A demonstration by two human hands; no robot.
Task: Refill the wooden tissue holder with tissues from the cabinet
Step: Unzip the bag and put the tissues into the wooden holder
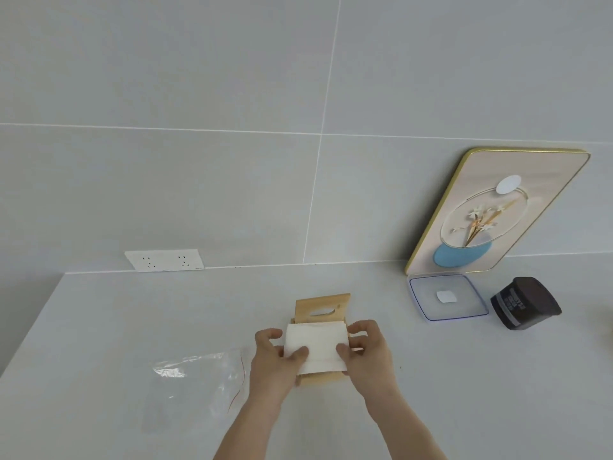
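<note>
**Tissue stack going into the open wooden holder**

At the lower left of the frame an empty clear plastic wrapper (199,376) lies flat on the counter (99,327), with a double wall socket (165,259) above it at the counter's back edge. Just right of the wrapper, the left hand (272,356) has its grip clamped on the left end of the white tissue stack (315,346), thumb on top. The stack sits over the wooden tissue holder (323,305), low in the centre, whose slotted lid stands raised behind it. The right hand (365,346) is clamped on the stack's right end likewise. To do this well, the person should likely keep the stack square to the holder's walls and press both ends down evenly before shutting the lid. Farther right stand a framed picture (497,210), a clear square lid (447,297) and a dark jar (525,307).
</note>
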